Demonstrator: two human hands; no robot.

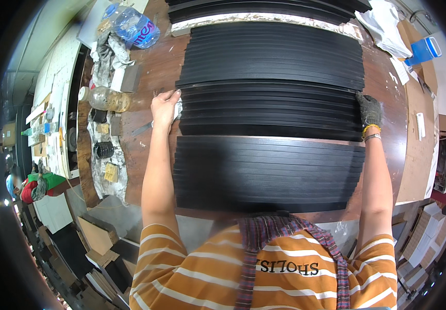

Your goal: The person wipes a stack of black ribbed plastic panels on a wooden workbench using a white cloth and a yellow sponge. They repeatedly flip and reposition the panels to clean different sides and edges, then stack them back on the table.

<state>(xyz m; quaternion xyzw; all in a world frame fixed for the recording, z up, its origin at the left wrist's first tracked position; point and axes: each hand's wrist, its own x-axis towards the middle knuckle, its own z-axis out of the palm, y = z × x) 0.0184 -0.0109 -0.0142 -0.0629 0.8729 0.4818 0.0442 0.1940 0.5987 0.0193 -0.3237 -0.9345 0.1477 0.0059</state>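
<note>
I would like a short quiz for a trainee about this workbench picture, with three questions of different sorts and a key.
1. True or false: the right hand wears a dark glove.
2. What does the left hand touch? A) the plastic bottle B) the left ends of the black strips C) the blue box
3. Fill in: the black strips lie side by side on a brown ____.

Key: 1 true; 2 B; 3 table.
</note>
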